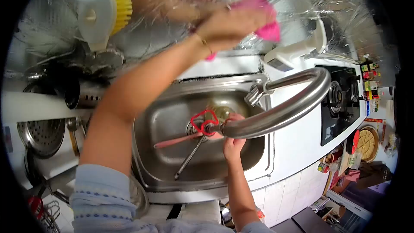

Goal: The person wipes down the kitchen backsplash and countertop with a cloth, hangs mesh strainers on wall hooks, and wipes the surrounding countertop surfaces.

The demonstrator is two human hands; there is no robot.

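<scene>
At the foil-covered wall (172, 39) above the sink, my left hand (226, 23) is closed on a pink cloth (258, 11); the hand is slightly blurred. Down in the steel sink (155, 118), my right hand (233, 144) is curled behind the faucet spout (276, 118), which hides part of its fingers. What it grips, if anything, cannot be made out. Close beside it lie a pink-handled utensil (177, 141), a thin metal-handled utensil (189, 158) and a red-outlined item (204, 116) near the drain. A yellowish see-through item (222, 111) is partly visible behind the spout.
A white brush with yellow bristles (120, 8) hangs at the upper left. Pots and a colander (42, 138) are at left. Right of the sink are a white holder (297, 51), a black gas stove (338, 103), bottles (371, 84) and a round wooden board (367, 143).
</scene>
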